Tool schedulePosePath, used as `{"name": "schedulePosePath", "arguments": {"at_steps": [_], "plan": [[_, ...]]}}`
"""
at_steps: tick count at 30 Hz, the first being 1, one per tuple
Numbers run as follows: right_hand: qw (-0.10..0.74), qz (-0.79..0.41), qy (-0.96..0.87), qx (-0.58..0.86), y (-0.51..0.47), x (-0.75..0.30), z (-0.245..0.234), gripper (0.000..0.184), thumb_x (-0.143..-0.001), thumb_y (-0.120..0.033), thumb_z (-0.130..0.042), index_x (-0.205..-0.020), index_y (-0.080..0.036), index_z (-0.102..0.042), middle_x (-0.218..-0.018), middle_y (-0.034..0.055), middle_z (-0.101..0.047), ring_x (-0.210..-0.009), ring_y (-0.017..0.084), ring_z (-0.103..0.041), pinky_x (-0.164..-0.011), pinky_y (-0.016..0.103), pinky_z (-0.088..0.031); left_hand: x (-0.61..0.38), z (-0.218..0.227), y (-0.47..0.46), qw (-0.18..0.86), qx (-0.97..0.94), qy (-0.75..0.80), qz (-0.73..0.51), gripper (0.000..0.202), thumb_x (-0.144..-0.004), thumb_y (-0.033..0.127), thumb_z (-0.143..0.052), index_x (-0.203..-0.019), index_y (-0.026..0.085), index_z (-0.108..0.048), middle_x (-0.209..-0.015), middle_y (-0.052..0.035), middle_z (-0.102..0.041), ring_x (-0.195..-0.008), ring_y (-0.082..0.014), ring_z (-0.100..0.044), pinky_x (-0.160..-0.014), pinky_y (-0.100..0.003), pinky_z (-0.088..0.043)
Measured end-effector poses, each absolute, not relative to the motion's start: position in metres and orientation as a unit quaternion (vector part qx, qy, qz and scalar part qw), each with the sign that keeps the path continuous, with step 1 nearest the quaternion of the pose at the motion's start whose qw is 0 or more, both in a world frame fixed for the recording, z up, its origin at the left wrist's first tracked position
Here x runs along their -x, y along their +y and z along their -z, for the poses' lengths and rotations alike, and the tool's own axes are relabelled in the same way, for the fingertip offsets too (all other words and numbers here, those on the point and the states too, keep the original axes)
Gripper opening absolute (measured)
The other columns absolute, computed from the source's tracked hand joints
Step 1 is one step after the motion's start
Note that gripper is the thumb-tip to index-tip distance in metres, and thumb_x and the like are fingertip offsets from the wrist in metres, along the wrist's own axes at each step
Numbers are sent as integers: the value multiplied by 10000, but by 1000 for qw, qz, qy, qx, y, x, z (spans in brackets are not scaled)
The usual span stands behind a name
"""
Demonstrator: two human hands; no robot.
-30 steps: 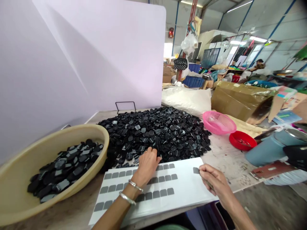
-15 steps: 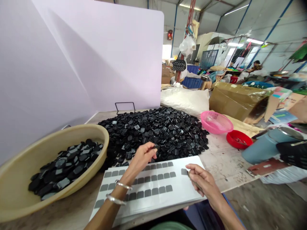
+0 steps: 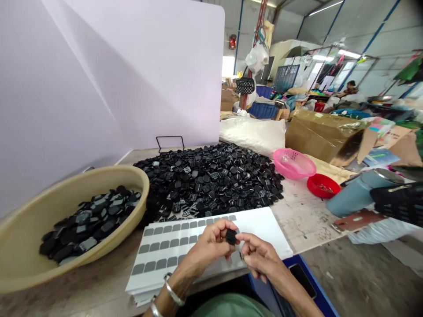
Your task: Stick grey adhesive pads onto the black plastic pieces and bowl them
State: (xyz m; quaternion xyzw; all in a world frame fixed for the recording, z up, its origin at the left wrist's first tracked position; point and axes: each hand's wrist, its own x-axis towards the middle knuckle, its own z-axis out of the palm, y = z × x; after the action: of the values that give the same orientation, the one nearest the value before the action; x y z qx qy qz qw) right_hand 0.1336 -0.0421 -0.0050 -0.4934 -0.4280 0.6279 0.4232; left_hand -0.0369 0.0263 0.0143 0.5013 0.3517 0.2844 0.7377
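My left hand [image 3: 216, 240], with two silver bangles on its wrist, pinches a small black rounded piece [image 3: 231, 236] above the sheet. My right hand [image 3: 259, 255] is close against it, its index fingertip at the piece's right edge. Its other fingers are curled, and a small dark thing shows by the thumb, too hidden to name. Beneath both hands lies a stack of white sheets [image 3: 261, 220] with rows of grey rounded-square stickers [image 3: 161, 264]. Behind the sheets spreads a large heap of black pieces [image 3: 211, 176], some with pale markings.
A big cream basin [image 3: 144, 185] with more black pieces stands at left. On the right are a pink strainer [image 3: 294, 164], a red bowl [image 3: 322, 186] and a blue-grey tumbler [image 3: 357, 191]. A pale panel [image 3: 158, 66] rises behind. A phone [image 3: 302, 279] lies below the table edge.
My left hand has come back from the heap with a black piece. The right hand has moved left to meet it; the grey sticker at its fingertips is now out of sight.
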Motion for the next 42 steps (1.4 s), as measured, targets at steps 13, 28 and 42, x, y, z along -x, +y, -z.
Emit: {"name": "schedulePosePath", "arguments": {"at_steps": [13,28,42], "plan": [[501,-295,-591,558,-58,-136,4,205,-926,-264,-476,-1065,-237,-625,-868,27,-591,-807,169,-580,-726,271,-463,22,-8,6,795,-416,306,-319,369,-666,150,-738,-971,138,-530,-792,-36,-676,-539,-105,-612,-462,-199,-484],[454,-197,-679,543,-60,-140,10,282,-955,-143,-407,-1169,-276,-533,-969,33,-583,-866,156,-587,-745,268,-458,15,-13,2,799,-404,326,-305,406,-632,183,-787,-948,130,-538,-616,12,-619,-528,-108,-595,-468,-197,-484],[414,-205,-688,560,-64,-146,10,292,-959,-160,-393,-1167,-294,-547,-941,16,-571,-812,150,-589,-722,278,-459,12,-11,2,806,-402,319,-295,410,-638,195,-797,-956,133,-545,-619,14,-614,-534,-114,-599,-487,-206,-484]]}}
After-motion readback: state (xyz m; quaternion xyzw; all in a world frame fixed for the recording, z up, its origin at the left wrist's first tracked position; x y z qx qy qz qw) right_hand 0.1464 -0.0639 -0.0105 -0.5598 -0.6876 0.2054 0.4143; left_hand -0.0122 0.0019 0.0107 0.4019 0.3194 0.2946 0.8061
